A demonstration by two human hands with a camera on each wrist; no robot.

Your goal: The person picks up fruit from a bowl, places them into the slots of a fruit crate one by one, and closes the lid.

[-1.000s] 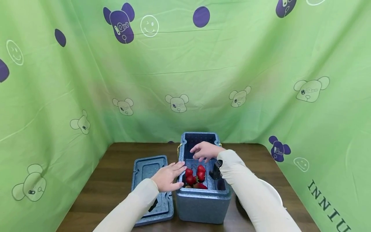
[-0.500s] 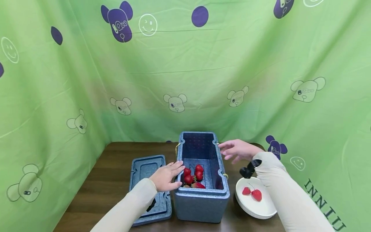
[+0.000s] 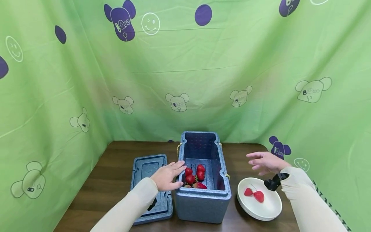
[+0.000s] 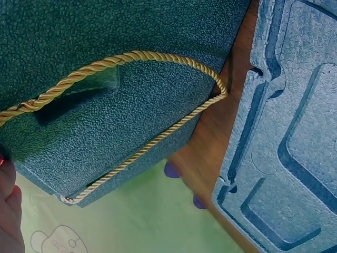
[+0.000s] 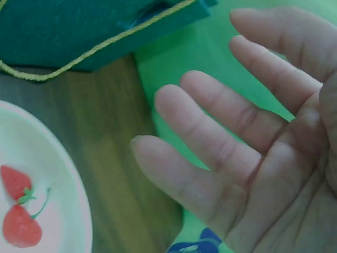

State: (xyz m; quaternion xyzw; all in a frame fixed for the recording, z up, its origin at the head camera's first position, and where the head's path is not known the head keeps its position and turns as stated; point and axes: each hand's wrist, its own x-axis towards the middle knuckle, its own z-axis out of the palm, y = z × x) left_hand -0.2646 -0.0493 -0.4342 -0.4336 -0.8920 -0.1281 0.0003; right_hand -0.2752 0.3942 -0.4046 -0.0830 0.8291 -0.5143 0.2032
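My left hand rests on the left rim of a blue foam box, its fingers extended. Inside the box, toward the near end, lie several strawberries. My right hand hovers above the far side of a white plate, holding nothing; the right wrist view shows its fingers spread and slightly bent. Two strawberries lie on the plate, one with a thin stem. In the left wrist view a yellow rope hangs along the box's side, and only a bit of the hand shows.
Left of the box, the blue foam lid lies on the wooden table. Green cloth with printed bears hangs behind the table and at both sides.
My right hand has come out from over the box and moved right, to above the plate. That uncovers the plate with its strawberries. The left hand stays on the rim.
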